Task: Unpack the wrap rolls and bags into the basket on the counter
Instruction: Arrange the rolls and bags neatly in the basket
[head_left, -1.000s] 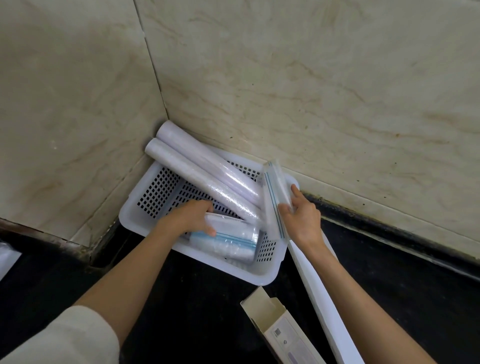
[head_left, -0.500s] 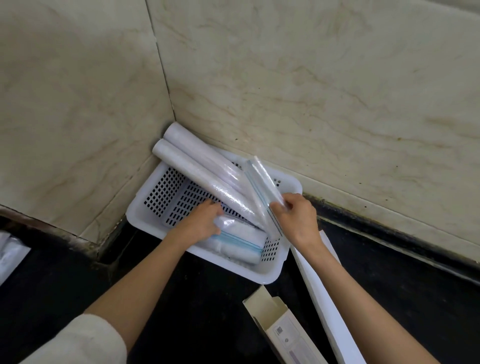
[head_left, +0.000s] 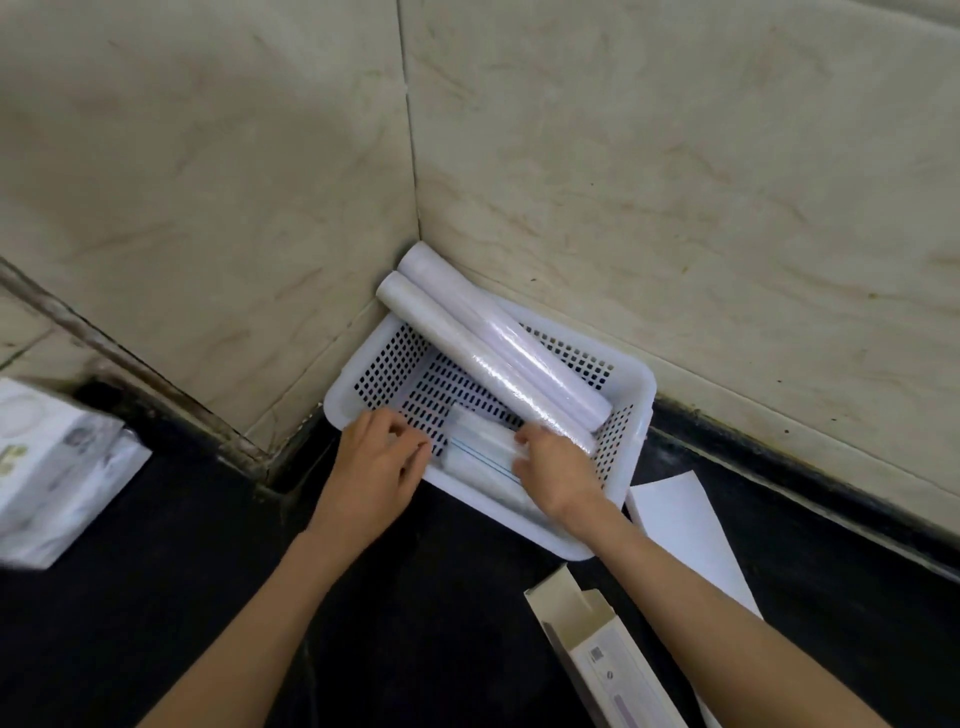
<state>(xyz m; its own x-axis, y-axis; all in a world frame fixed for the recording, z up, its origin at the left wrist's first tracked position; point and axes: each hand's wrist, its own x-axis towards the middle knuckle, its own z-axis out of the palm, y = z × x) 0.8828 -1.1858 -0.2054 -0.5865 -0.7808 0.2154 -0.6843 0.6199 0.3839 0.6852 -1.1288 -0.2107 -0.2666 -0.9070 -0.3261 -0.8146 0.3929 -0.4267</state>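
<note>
A white perforated basket (head_left: 640, 415) sits on the black counter, pushed into the wall corner. Two long wrap rolls (head_left: 498, 340) lie side by side diagonally in it, their far ends sticking out over the back rim. Packs of clear bags with a blue stripe (head_left: 480, 449) lie flat at the basket's front. My right hand (head_left: 563, 470) rests on the right end of the bag packs with its fingers curled over them. My left hand (head_left: 376, 467) is at the front left rim, fingers loosely spread, just short of the packs' left end.
An opened, empty-looking cardboard box (head_left: 602, 654) lies on the counter at the lower right. A long white sheet or carton (head_left: 685, 535) lies beside it, touching the basket's right corner. A white package (head_left: 57, 462) stands at the far left. Marble walls close in behind.
The bag pack that my right hand held upright now lies flat in the basket on the other pack. My left hand has drawn back from the packs to the front left rim.
</note>
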